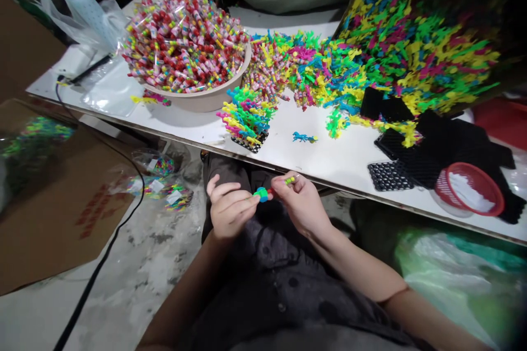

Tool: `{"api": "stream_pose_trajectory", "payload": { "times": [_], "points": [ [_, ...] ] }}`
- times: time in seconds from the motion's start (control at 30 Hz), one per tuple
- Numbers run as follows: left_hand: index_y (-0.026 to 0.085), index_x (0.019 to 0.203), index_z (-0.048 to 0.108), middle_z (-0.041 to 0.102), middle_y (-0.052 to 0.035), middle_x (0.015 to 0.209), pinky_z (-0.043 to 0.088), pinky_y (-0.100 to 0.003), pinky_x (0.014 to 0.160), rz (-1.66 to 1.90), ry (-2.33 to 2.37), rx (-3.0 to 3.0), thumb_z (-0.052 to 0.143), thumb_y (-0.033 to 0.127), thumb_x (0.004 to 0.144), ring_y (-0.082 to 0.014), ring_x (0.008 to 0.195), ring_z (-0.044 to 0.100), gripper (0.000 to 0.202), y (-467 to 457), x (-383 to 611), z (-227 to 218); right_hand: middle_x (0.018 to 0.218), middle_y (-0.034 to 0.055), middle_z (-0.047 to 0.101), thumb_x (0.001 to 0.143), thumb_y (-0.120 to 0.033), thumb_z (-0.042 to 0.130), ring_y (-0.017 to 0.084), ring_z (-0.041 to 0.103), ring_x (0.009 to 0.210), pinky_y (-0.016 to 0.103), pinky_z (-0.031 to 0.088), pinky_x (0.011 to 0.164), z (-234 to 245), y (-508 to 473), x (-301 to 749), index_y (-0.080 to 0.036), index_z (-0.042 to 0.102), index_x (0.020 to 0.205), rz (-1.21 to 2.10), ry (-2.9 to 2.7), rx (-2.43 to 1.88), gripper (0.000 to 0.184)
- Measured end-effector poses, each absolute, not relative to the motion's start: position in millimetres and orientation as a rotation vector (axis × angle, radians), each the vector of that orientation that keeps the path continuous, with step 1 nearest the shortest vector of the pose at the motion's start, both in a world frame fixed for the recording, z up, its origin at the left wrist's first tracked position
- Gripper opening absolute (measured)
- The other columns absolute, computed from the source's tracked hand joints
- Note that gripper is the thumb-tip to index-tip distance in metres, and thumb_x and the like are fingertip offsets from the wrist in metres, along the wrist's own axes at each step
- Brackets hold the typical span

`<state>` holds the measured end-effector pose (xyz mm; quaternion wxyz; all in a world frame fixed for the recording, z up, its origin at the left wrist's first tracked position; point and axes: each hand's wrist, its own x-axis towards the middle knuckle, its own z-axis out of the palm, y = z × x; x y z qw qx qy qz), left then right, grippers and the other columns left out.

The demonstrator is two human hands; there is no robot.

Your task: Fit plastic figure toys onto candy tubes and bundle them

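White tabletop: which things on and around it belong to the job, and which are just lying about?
Likely part of the job:
- green-blue piece in left fingers
- yellow-green piece in right fingers
- heaped colourful figures
- bowl of small tubes

Probably just lying about:
- clear plastic bag
- cardboard
- red basket

Indoor light, moderate, seemingly from above. White flat tabletop (pixel 288 120) reads brightest; dark grey buttoned garment (pixel 284 285) sits in shade, folds barely readable. Glare patches on clear flat plastic bag (pixel 111 90). Heap of multicoloured plastic figures (pixel 432 60) falls into heavy shadow toward its top. Wide-angle stretch at edges, right-hand corners vignetted. Translucent green plastic bag (pixel 448 279) soft, smeared. Fine detail mushy.
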<state>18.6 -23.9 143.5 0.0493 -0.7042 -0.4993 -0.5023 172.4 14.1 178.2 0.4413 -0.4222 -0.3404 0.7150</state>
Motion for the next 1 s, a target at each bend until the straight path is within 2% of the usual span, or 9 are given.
{"api": "stream_pose_trajectory", "payload": {
  "times": [0.4,0.53,0.7,0.77,0.83,0.93,1.0],
  "points": [
    [0.030,0.068,0.065,0.064,0.0056,0.061,0.033,-0.044,0.095,-1.472,-1.578,-2.169,0.067,0.020,0.070,-0.0154,0.078,0.056,0.011,-21,22,137,0.060,-0.0037,0.061,0.066,-0.032,0.072,0.010,0.056,0.055,0.025,0.045,0.060,167,15,173,-0.018,0.056,0.070,1.804,-0.815,-1.041,0.021],
    [0.025,0.068,0.065,0.064,0.0029,0.067,0.030,-0.043,0.096,-1.410,-1.814,-2.273,0.063,0.019,0.073,-0.0151,0.080,0.058,0.008,-18,18,136,0.060,-0.0033,0.061,0.067,-0.037,0.070,0.011,0.056,0.057,0.025,0.043,0.061,157,21,175,-0.019,0.055,0.071,1.842,-0.862,-1.066,0.024],
    [0.025,0.079,0.066,0.064,0.0008,0.076,0.038,-0.037,0.088,-1.241,-2.130,-2.419,0.057,0.025,0.079,-0.0136,0.075,0.059,0.010,-13,4,144,0.072,-0.0011,0.063,0.070,-0.038,0.066,0.012,0.054,0.063,0.025,0.040,0.059,148,37,195,-0.019,0.060,0.083,1.749,-1.364,-1.162,0.023],
    [0.025,0.080,0.066,0.063,-0.0004,0.078,0.042,-0.033,0.082,-1.171,-2.172,-2.487,0.056,0.027,0.080,-0.0145,0.078,0.059,0.011,-11,2,150,0.079,0.0017,0.065,0.071,-0.035,0.066,0.016,0.055,0.072,0.030,0.041,0.067,146,42,205,-0.020,0.063,0.084,1.568,-1.697,-1.118,0.019],
    [0.025,0.090,0.065,0.062,-0.0028,0.088,0.045,-0.030,0.079,-1.119,-2.196,-2.580,0.054,0.027,0.080,-0.0156,0.086,0.058,0.015,-9,4,157,0.082,0.0042,0.065,0.072,-0.031,0.067,0.019,0.054,0.080,0.036,0.039,0.075,142,46,212,-0.022,0.066,0.083,1.294,-1.955,-1.064,0.014],
    [0.024,0.113,0.054,0.055,-0.0074,0.110,0.044,-0.031,0.088,-1.196,-2.213,-2.540,0.050,0.026,0.082,-0.0179,0.103,0.053,0.031,-6,5,160,0.084,0.0066,0.062,0.077,-0.025,0.062,0.020,0.051,0.083,0.037,0.039,0.075,131,51,218,-0.023,0.065,0.085,1.089,-2.083,-1.013,0.009],
    [0.024,0.118,0.050,0.051,-0.0082,0.114,0.041,-0.034,0.094,-1.349,-2.228,-2.326,0.046,0.026,0.084,-0.0185,0.108,0.050,0.034,-1,-2,152,0.083,0.0063,0.060,0.079,-0.024,0.058,0.019,0.052,0.080,0.034,0.041,0.072,120,56,222,-0.022,0.064,0.086,1.098,-2.016,-1.042,0.010]
  ]
}}
